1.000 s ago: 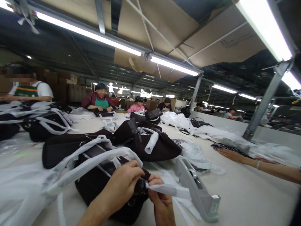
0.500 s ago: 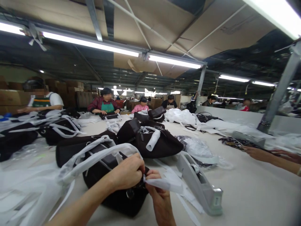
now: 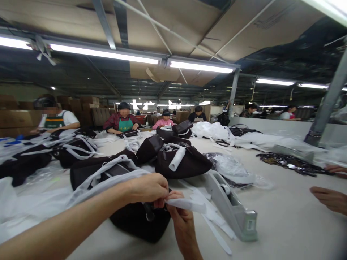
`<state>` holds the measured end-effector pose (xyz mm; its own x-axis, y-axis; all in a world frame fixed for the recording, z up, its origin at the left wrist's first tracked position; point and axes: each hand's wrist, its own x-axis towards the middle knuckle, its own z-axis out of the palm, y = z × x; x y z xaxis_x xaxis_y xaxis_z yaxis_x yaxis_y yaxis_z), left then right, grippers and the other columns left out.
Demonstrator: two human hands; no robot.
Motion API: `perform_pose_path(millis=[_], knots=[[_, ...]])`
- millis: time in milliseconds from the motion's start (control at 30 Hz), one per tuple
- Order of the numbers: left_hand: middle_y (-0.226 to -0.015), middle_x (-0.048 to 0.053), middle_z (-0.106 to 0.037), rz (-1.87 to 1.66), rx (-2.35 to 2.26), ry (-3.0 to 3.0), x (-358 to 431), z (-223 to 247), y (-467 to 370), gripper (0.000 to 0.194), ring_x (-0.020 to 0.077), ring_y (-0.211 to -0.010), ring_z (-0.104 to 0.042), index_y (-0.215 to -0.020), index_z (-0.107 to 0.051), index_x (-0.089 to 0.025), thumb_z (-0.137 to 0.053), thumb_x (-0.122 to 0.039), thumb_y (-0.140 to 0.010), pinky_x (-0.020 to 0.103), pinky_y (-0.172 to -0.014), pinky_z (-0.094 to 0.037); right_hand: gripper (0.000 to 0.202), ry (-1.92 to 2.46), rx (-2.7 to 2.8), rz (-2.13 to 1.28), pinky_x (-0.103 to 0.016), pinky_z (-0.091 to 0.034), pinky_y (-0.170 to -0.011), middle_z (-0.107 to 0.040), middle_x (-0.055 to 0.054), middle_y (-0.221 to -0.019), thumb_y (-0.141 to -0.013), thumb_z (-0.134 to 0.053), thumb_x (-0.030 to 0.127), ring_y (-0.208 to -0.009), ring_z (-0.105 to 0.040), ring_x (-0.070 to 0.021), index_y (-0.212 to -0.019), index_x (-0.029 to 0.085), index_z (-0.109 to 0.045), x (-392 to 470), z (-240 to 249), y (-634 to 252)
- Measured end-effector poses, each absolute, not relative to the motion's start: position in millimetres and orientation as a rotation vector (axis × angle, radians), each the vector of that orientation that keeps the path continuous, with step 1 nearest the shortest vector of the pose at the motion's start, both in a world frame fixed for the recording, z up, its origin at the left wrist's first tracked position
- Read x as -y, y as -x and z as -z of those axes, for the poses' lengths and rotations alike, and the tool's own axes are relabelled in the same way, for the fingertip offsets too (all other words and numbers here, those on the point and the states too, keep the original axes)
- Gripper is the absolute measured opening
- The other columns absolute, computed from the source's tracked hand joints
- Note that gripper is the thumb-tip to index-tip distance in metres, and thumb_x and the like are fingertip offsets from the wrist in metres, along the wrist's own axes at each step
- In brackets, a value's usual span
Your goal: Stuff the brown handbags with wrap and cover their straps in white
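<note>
My left hand (image 3: pixel 150 188) is closed, its fingertips pinched at the metal fitting of a black bag (image 3: pixel 141 224); what lies between them is hidden. Against it, my right hand (image 3: pixel 181 213) is closed on a white paper strip (image 3: pixel 188 205), which sticks out to the right. Another white wrapping (image 3: pixel 108 180) runs along the bag's strap, passing behind my left wrist. A grey tape dispenser (image 3: pixel 233 207) stands right of my right hand, with loose white strips (image 3: pixel 214 216) beside it.
More black bags (image 3: pixel 183 160) lie beyond my hands, and others (image 3: pixel 70 151) at the left. A plastic-wrapped bundle (image 3: pixel 230 169) and dark metal hardware (image 3: pixel 292 164) are on the right. At the right edge is another person's hand (image 3: pixel 329 198). Several people sit across the table.
My left hand and forearm have shifted slightly up, covering more of the wrapped strap. The other person's hand at the right has come off the hardware and moved right and down.
</note>
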<state>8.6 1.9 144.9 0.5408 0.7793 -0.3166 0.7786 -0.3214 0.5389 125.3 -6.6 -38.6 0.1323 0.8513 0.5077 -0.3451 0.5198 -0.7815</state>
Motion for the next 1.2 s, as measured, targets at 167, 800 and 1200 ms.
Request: perform_pose_path(millis=[167, 800, 1200], knots=[[-0.058, -0.002, -0.055, -0.134, -1.305, -2.142, 14.2, -137.3, 11.4, 0.010, 0.0166, -0.055, -0.054, -0.073, -0.048, -0.021, -0.042, -0.023, -0.079, 0.024, -0.051, -0.037, 0.020, 0.576, 1.039, -0.932, -0.030, -0.046, -0.082, -0.057, -0.002, -0.090, -0.084, -0.073, 0.040, -0.088, -0.053, -0.0192, -0.076, 0.022, -0.069, 8.6, 35.0, -123.5], [-0.103, 0.005, -0.061, -0.617, -1.030, -3.299, -4.7, -88.7, 32.1, 0.019, 0.0195, -0.084, -0.061, -0.086, -0.061, -0.019, -0.049, -0.006, -0.093, 0.028, -0.069, -0.048, 0.022, 0.596, 0.982, -0.990, -0.029, -0.049, -0.077, -0.061, -0.003, -0.091, -0.077, -0.079, 0.044, -0.083, -0.056, -0.0186, -0.082, 0.022, -0.073, 6.4, 38.2, -125.0], [-0.086, 0.003, -0.060, -0.810, -1.532, -2.581, 34.7, -61.7, 4.8, 0.016, 0.0185, -0.079, -0.060, -0.074, -0.056, -0.019, -0.051, -0.006, -0.083, 0.030, -0.069, -0.045, 0.031, 0.716, 0.811, -1.055, -0.032, -0.052, -0.072, -0.070, -0.003, -0.075, -0.066, -0.084, 0.047, -0.075, -0.061, -0.0206, -0.080, 0.019, -0.077, 9.5, 32.0, -117.0]])
